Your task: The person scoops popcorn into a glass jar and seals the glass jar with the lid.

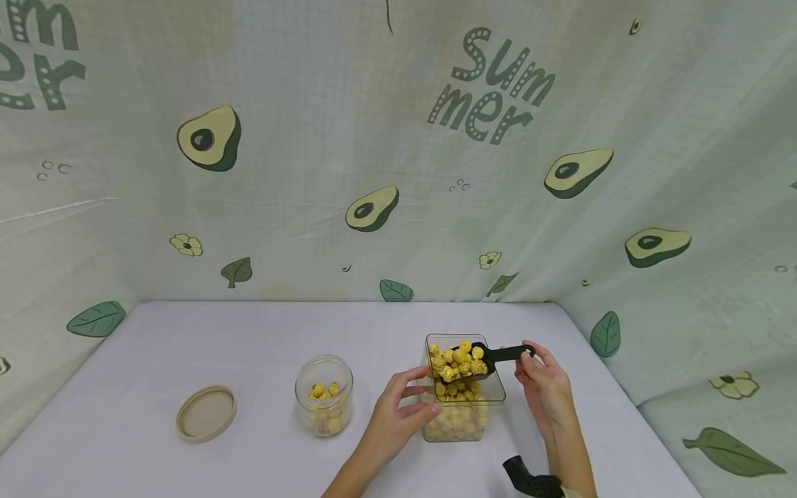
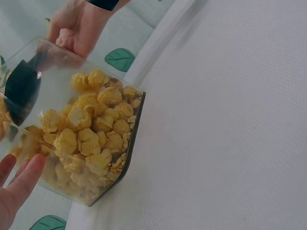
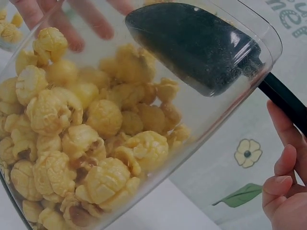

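A clear square container [image 1: 459,402] holding yellow popcorn [image 3: 103,117] stands on the table. My left hand [image 1: 398,411] holds it from the left, thumb at the front near the rim and fingers along the side. With its fingertips, my right hand [image 1: 544,387] pinches the end of a black scoop's [image 1: 507,353] handle, on the container's right. The scoop bowl lies inside the container's upper part, heaped with popcorn [image 1: 459,360]. In the right wrist view, the bowl's dark underside shows through the clear wall, above the popcorn below.
Left of the container stands a round clear jar [image 1: 324,359] with some popcorn in its lower part. Farther left, a round beige lid [image 1: 207,415] lies on the white table [image 1: 261,346]. A printed cloth [image 1: 299,124] hangs behind the table and along its sides.
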Demonstrator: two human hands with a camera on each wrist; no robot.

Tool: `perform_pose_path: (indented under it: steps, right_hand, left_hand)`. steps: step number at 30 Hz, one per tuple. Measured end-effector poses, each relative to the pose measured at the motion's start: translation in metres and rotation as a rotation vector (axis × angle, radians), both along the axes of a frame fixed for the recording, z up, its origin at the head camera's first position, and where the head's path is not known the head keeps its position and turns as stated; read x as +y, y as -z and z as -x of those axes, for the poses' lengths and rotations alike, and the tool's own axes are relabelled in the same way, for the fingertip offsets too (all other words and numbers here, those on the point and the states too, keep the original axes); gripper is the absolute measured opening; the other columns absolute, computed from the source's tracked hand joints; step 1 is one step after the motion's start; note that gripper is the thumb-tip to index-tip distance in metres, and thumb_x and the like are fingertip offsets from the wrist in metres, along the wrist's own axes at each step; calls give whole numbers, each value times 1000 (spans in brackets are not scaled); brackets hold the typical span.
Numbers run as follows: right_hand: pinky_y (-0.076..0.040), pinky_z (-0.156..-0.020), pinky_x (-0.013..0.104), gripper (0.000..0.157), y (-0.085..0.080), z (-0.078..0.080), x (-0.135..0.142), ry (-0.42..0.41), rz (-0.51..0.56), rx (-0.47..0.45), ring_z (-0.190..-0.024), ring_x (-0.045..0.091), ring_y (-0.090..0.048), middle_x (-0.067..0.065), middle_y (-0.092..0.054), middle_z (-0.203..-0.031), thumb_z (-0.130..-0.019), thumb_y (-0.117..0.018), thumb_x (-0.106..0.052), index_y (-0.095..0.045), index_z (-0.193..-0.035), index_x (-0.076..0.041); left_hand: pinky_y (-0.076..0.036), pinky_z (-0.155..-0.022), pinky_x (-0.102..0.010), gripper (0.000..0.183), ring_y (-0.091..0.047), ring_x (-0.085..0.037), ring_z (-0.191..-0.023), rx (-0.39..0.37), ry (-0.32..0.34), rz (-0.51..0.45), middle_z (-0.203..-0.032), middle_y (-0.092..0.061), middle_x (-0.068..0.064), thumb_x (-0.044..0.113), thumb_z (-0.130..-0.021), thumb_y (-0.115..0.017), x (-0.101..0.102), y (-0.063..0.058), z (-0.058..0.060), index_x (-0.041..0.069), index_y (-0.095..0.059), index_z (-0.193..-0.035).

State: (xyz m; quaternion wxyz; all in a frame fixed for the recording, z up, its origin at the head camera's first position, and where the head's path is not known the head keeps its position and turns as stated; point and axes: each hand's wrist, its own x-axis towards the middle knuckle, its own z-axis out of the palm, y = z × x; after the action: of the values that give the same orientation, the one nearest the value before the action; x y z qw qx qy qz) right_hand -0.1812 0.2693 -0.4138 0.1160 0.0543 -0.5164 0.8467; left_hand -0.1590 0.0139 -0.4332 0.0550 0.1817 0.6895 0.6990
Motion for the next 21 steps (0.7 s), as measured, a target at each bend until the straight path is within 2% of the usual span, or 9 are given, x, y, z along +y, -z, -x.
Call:
perform_pose_path:
  steps: [7, 14, 21]
  right_hand:
    - [-51, -66, 17, 21, 0, 0, 2, 3, 8, 16, -68, 7, -59, -2, -68, -77, -94, -48, 2, -60, -106, -10]
    - [-49, -65, 17, 20, -1, 1, -3, 16, -36, -21, -67, 6, -58, -3, -66, -74, -93, -50, 1, -59, -106, -12]
    - [-49, -65, 17, 21, 0, 1, -6, 13, -24, -15, -66, 6, -57, -4, -66, -74, -94, -48, 1, -59, -106, -12]
  left_hand:
    - [-51, -91, -28, 51, -48, -29, -118, 7, -1, 0, -134, -43, -11, 20, -87, -66, 0, 0, 0, 17, -47, -133]
    - [-50, -91, -27, 50, -48, -29, -118, 8, -5, 4, -134, -43, -11, 20, -87, -66, 1, -1, -1, 16, -47, -133]
    - [-50, -91, -29, 50, -48, -29, -118, 6, -1, 2, -134, -43, -12, 20, -87, -65, 0, 0, -1, 16, -46, -134]
